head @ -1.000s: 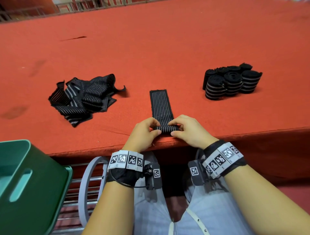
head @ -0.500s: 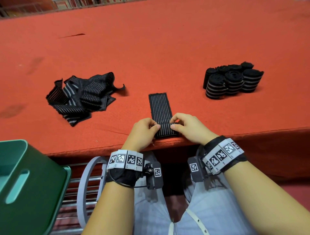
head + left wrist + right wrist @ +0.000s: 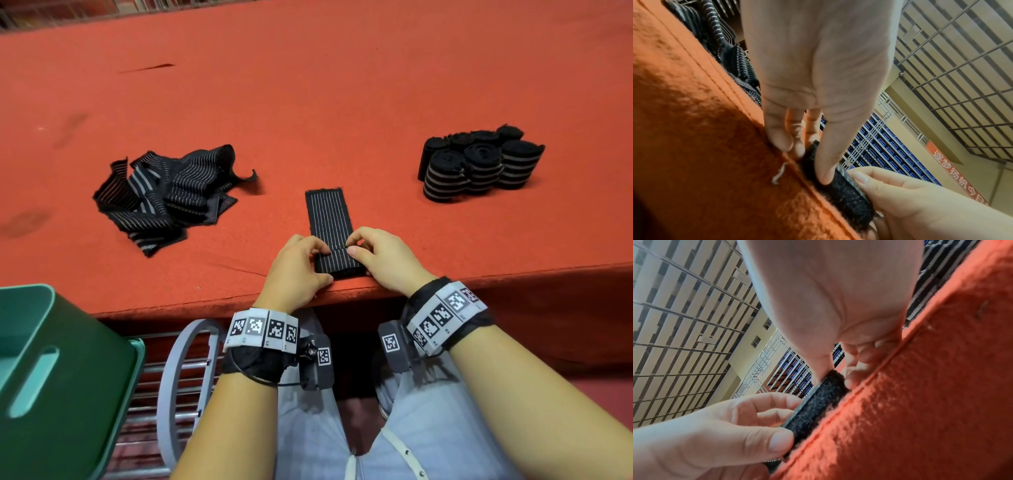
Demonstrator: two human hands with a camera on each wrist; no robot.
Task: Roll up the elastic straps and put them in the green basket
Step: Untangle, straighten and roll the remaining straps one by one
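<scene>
A black elastic strap [image 3: 328, 214] with thin pale stripes lies flat on the red felt table [image 3: 342, 102], running away from the front edge. Its near end is folded over into a flat roll [image 3: 339, 265]. My left hand [image 3: 301, 267] pinches the roll's left side and my right hand [image 3: 383, 257] pinches its right side. In the left wrist view my left hand's [image 3: 818, 81] thumb presses on the roll [image 3: 840, 190]. In the right wrist view my right hand [image 3: 838, 305] holds the roll's [image 3: 816, 404] end. The green basket [image 3: 51, 377] stands low at the left, below table height.
A loose pile of unrolled straps [image 3: 164, 195] lies left of the hands. Several rolled straps [image 3: 479, 164] stand grouped at the right. A grey metal frame [image 3: 178, 377] sits under the table edge [image 3: 205, 305], beside the basket.
Both hands have turned the near end of the strap over and moved slightly away from the table edge. The rolled part is thicker and the flat part shorter.
</scene>
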